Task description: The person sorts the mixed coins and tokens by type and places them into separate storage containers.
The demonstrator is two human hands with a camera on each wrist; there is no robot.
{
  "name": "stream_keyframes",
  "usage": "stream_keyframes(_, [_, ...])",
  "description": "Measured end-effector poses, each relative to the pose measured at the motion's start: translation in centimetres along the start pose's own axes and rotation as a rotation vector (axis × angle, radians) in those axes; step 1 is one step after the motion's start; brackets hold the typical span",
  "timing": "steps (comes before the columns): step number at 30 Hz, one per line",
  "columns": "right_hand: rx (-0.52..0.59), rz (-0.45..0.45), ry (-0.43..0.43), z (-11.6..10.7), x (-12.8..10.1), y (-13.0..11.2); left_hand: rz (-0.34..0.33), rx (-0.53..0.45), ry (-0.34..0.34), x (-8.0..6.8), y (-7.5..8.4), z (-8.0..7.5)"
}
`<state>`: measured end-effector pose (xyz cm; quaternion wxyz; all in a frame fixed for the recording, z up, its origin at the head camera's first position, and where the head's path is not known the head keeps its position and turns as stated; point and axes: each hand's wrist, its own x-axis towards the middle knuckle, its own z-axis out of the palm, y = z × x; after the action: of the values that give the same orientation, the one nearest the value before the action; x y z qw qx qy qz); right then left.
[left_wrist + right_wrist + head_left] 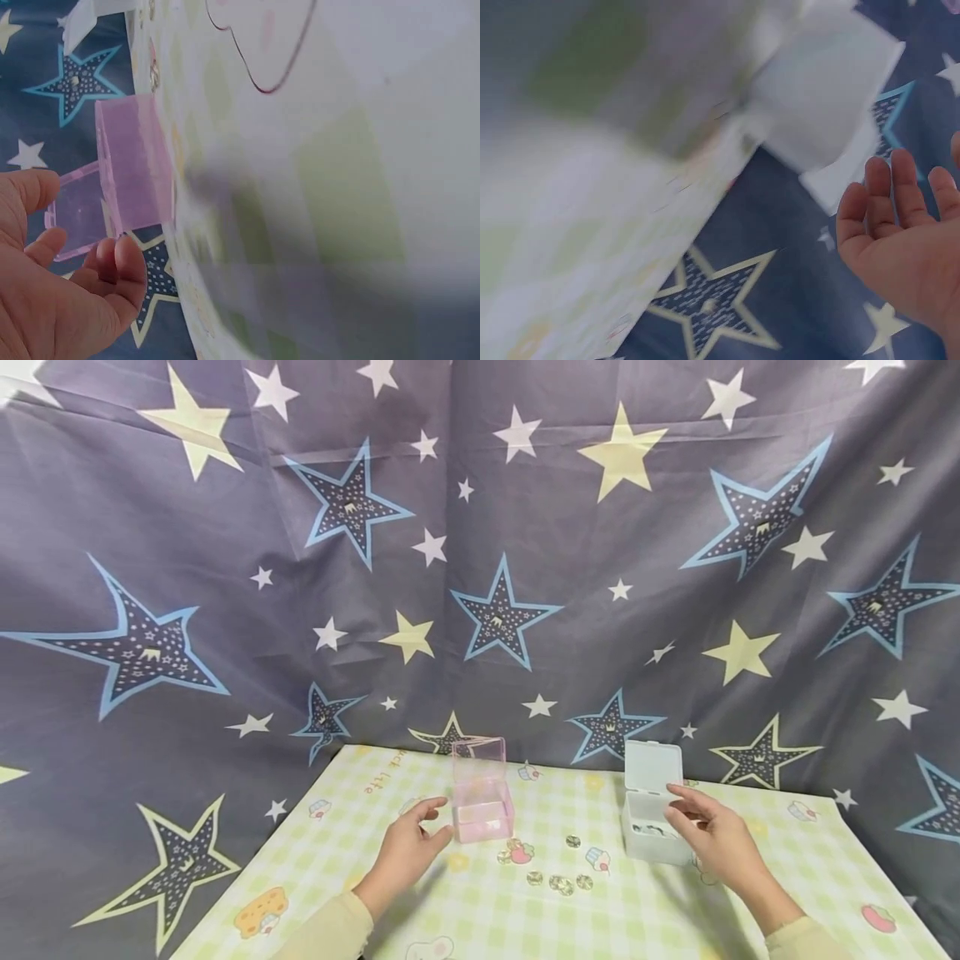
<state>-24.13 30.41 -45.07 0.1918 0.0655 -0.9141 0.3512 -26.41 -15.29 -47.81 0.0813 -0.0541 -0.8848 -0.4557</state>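
Coins [558, 883] lie loose between the open pink box [482, 802] and white box [654, 814]; left hand [408, 852] and right hand [712, 835] hover beside them, relaxed, grasping nothing

The head camera looks forward and down at the surface [787, 877]. Each wrist camera sits close, tilted; the left shares the pink box [482, 802] [135, 165] at 12 o'clock, the right the white box [654, 814] [825, 82].

White box [821, 90] contents blurred
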Motion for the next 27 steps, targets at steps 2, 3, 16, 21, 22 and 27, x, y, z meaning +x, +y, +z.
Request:
stream_keyframes(2, [0.054, -0.012, -0.01, 0.4, 0.3, -1.0, -0.006, -0.003, -0.006, 0.1, -0.3, 0.0])
stream_keyframes(3, [0.084, -0.018, -0.016, 0.6, 0.5, -1.5, -0.006, -0.005, -0.009, 0.2, -0.4, 0.0])
stream_keyframes(16, [0.248, -0.023, -0.103, 3.7, 2.3, -5.1, -0.006, 0.001, -0.058, 0.7, -1.1, 0.1])
stream_keyframes(21, [0.291, -0.006, -0.153, 5.3, 2.8, -6.1, 0.007, -0.008, -0.088, 1.0, -1.1, 0.8])
stream_keyframes(22, [0.294, 0.001, -0.168, 5.7, 2.9, -6.3, 0.012, -0.002, -0.089, 1.1, -1.2, 1.0])
stream_keyframes(27, [0.304, 0.031, -0.276, 7.5, 3.2, -6.7, 0.011, -0.002, -0.088, 1.7, -1.6, 1.9])
